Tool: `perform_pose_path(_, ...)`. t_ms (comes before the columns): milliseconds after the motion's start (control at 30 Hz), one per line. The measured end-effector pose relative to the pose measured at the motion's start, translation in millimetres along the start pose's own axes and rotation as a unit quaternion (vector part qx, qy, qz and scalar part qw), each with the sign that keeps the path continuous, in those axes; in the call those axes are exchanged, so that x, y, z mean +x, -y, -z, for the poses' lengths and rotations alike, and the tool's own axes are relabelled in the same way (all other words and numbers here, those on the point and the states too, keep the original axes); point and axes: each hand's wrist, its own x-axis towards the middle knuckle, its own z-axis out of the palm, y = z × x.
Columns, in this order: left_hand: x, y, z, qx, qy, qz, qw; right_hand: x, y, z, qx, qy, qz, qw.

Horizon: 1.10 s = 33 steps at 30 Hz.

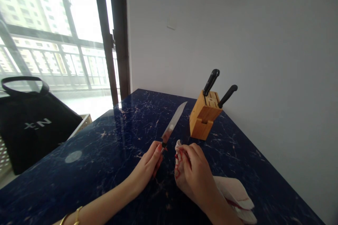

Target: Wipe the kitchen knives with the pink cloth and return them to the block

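Observation:
A long kitchen knife (174,121) points away from me and a little to the right, above the dark tabletop. My left hand (150,161) is closed around its handle, most of which the fingers hide. In my right hand (196,170) a white cloth with red marks (180,172) is pinched between thumb and fingers, its bunched tip just right of the knife handle and apart from the blade. Beyond my right hand stands a wooden knife block (202,121) with two black-handled knives (211,81) in it.
A folded whitish cloth (235,193) lies beside my right forearm on the blue marbled table (126,123). A round pale spot (73,156) shows at the table's left. Left of the table is a black bag (34,126) near a window; a grey wall (264,59) borders the right side.

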Motion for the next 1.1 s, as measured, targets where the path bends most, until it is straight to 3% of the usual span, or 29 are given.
perform_pose_path(333, 9.9, 10.5, 0.3, -0.028, -0.045, -0.052, 0.997, 2.3, 3.4, 2.8, 0.021, -0.007, -0.007, 1.000)
perform_pose_path(533, 11.7, 11.1, 0.1, 0.004, -0.067, -0.041, 0.997, 1.8, 3.6, 4.7, 0.028, -0.027, 0.008, 0.999)
perform_pose_path(733, 5.2, 4.2, 1.0, 0.043, -0.020, -0.009, 0.999, 3.5, 1.9, 8.4, 0.028, -0.054, 0.013, 0.998)
perform_pose_path(900, 1.7, 12.6, -5.1, 0.079, -0.019, -0.017, 0.997, 5.3, 3.3, 17.5, 0.049, -0.124, 0.020, 0.991)
perform_pose_path(1100, -6.3, 13.6, -14.3, 0.044, 0.082, -0.001, 0.996, 4.9, 2.0, 17.1, 0.026, -0.128, 0.053, 0.990)
